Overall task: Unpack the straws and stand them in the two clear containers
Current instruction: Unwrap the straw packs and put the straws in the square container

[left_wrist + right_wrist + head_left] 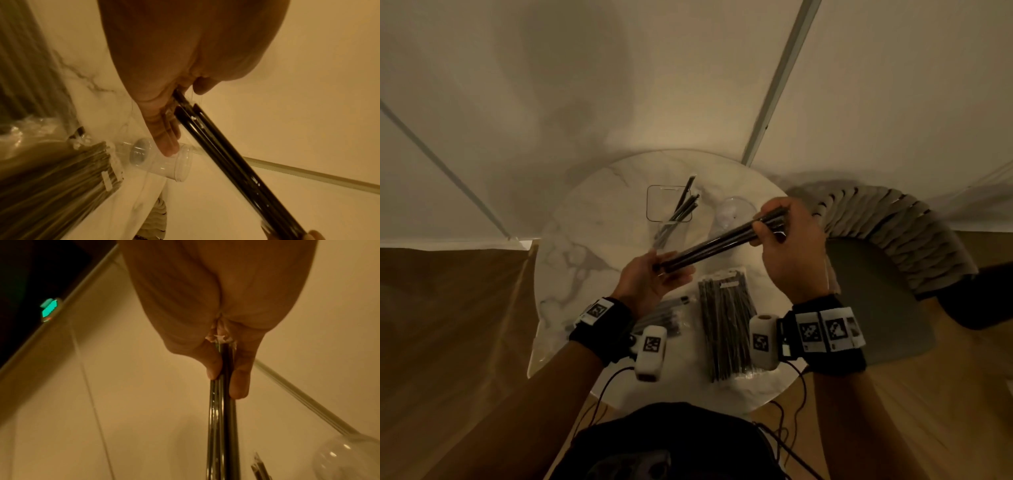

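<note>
A bundle of dark straws (717, 244) in thin clear wrap hangs slanted above the round marble table (571, 246). My left hand (654, 278) holds its near-left end between thumb and palm (185, 97). At the far-right end my right hand (774, 229) pinches the straws (223, 418), with crinkled wrap at the fingers (240, 378). Behind them a square clear container (654, 205) holds several straws leaning to the right. An empty round clear container (734, 212) stands beside it, just under the bundle (226, 154) and also seen as a round container (164, 160).
A full pack of straws (726, 325) lies on the table between my wrists. A flatter pack (666, 313) lies under my left wrist. A woven chair (893, 240) stands against the table's right side. A wall rises behind the table, and cables hang at its near edge.
</note>
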